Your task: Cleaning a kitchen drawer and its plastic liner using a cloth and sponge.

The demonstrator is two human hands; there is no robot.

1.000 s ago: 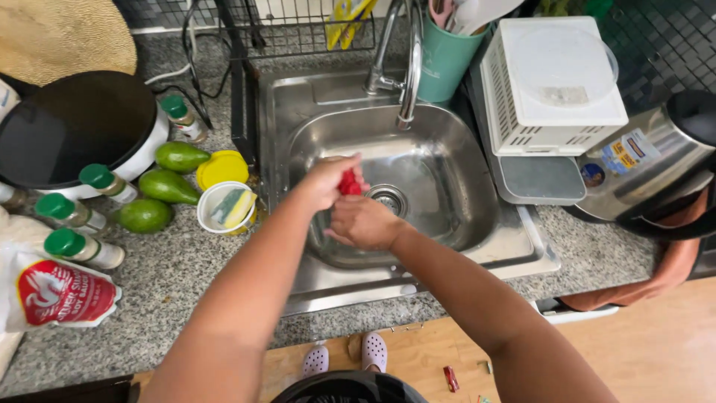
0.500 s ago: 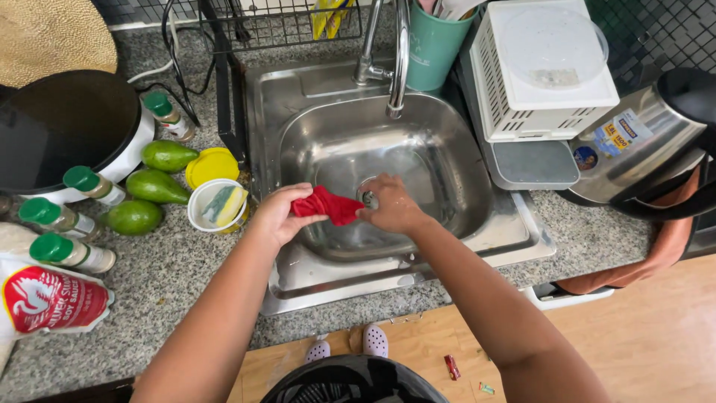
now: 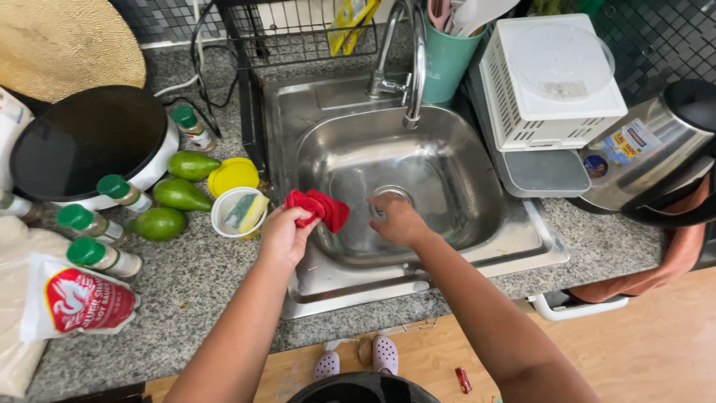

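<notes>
Head view, L to R. At 9 o'clock on the table [image 3: 194, 291]: green-capped bottles [image 3: 93, 224], three avocados [image 3: 179, 195], a yellow lid [image 3: 233, 176] and a small cup w/ a sponge [image 3: 239, 213].

My left hand [image 3: 283, 237] has a closed grip on the red cloth [image 3: 319, 209]. A sec ago both hands were bunched on that cloth low over the drain; half a sec ago the cloth was stretched between them. Now only the left has it, pulled up to the sink's [image 3: 335, 269] 9 o'clock edge, the cloth hanging just inside the rim.

My right hand [image 3: 399, 220] has let go and sits down in the basin at centre, fingers curled over the drain [image 3: 391, 195] — can't tell if that grip holds anything.

So, as I judge it, the two-handed work on the cloth is over.

Faucet [image 3: 406, 67] at 12 o'clock, no water visible. White basket [image 3: 552, 82] and steel kettle [image 3: 649, 160] at 2–3 o'clock.
</notes>
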